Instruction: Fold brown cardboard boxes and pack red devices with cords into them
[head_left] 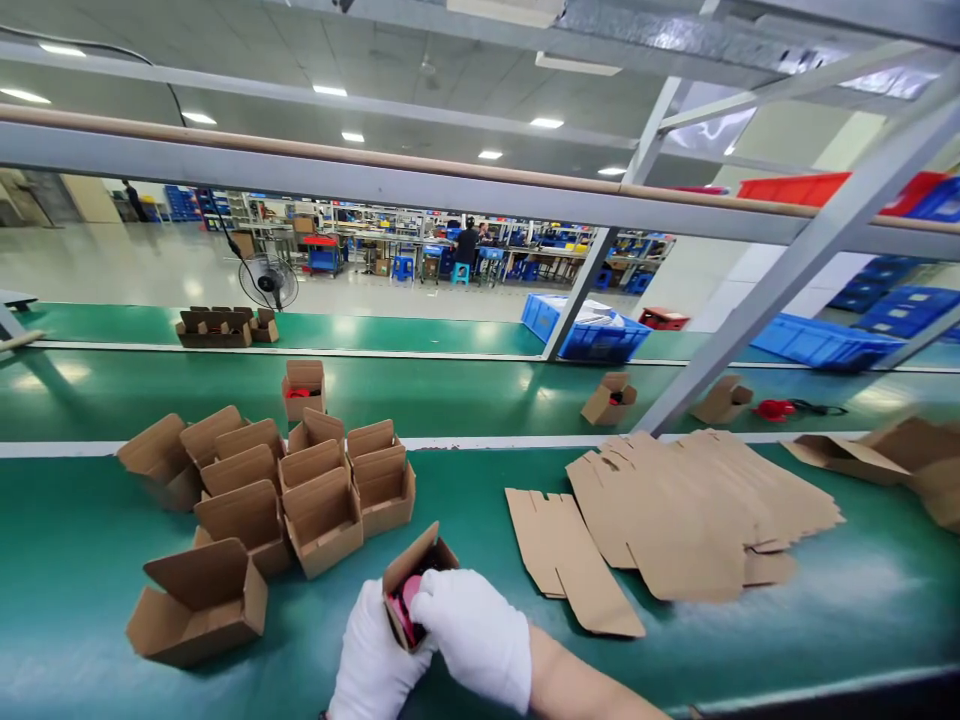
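Near the front of the green bench, my left hand (371, 655), in a white glove, grips a small brown cardboard box (407, 570) with its lid flap up, tilted toward me. Inside the box shows a pink-red item (407, 598) with a rounded part and some dark bits; its kind cannot be made out. My right hand (476, 630), also gloved in white, has its fingers closed at the box opening, pressed on the pink-red item. The fingertips are partly hidden. To the left of my hands stands an open cardboard box (196, 605).
Several open boxes (322, 510) cluster at left. Flat cardboard blanks (682, 510) lie stacked at right. On the conveyor beyond are a box with something red (303, 390), another box (609, 400) and a red corded item (775, 410). A slanted metal post (757, 300) rises at right.
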